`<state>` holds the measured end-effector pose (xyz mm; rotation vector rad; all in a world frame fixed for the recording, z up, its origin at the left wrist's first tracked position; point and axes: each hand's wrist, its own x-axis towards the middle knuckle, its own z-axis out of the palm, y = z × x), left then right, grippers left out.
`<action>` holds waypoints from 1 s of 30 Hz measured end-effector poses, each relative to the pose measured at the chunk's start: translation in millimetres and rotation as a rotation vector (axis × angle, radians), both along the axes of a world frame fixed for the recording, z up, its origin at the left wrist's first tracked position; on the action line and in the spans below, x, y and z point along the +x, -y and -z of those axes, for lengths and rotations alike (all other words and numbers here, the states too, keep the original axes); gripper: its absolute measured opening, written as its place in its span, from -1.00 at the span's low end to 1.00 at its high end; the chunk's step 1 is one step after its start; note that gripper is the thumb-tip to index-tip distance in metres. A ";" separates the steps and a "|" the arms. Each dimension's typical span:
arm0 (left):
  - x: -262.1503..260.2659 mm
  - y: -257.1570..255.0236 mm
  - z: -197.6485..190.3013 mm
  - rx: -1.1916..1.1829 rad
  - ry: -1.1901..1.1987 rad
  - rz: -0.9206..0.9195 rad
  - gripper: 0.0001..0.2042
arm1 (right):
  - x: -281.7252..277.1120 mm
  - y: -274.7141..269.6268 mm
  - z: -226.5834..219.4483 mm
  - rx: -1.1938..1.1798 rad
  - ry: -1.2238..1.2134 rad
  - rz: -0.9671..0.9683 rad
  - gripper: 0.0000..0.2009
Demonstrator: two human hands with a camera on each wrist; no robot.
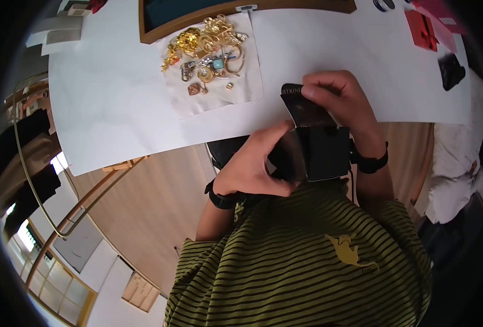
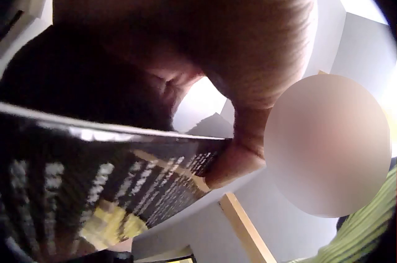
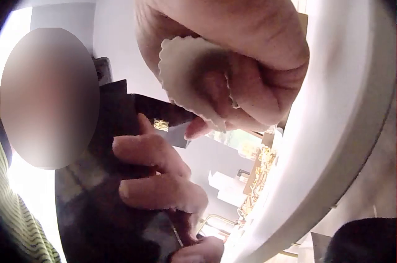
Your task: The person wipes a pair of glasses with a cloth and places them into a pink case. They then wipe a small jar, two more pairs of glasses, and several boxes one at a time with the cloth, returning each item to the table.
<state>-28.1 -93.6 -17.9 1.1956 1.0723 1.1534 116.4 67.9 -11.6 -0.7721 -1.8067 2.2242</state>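
Note:
A black cardboard box [image 1: 327, 153] with pale print is held in front of the striped shirt. Its end flap [image 1: 307, 106] stands open toward the table. My left hand [image 1: 252, 163] grips the box, thumb on the near side and fingers on the far side; its print also fills the lower left wrist view. At the flap's outer end is my right hand [image 1: 337, 98], thumb tip right at the edge. The right wrist view shows its curled fingers holding a pale piece with a scalloped edge [image 3: 183, 67], like a small cloth.
Gold-coloured jewellery [image 1: 208, 49] lies heaped on a white cloth [image 1: 225, 98] on the white table [image 1: 110, 114]. Behind it stands a wooden-framed tray [image 1: 198, 22]. A red gift box [image 1: 420, 30] and a small black item [image 1: 450, 72] are at the far right.

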 end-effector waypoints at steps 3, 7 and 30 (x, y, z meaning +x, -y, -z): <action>-1.3 0.1 9.4 0.039 0.037 -0.007 -0.26 | -0.2 5.4 -15.5 0.076 -0.003 0.173 -0.84; 0.2 3.6 5.5 -0.050 0.047 -0.091 -0.23 | 14.8 5.2 -40.6 0.530 -0.230 0.396 -0.83; 6.2 37.2 13.3 -0.029 -0.037 -0.137 -0.32 | 20.9 5.0 -13.1 0.022 -0.392 0.002 -0.45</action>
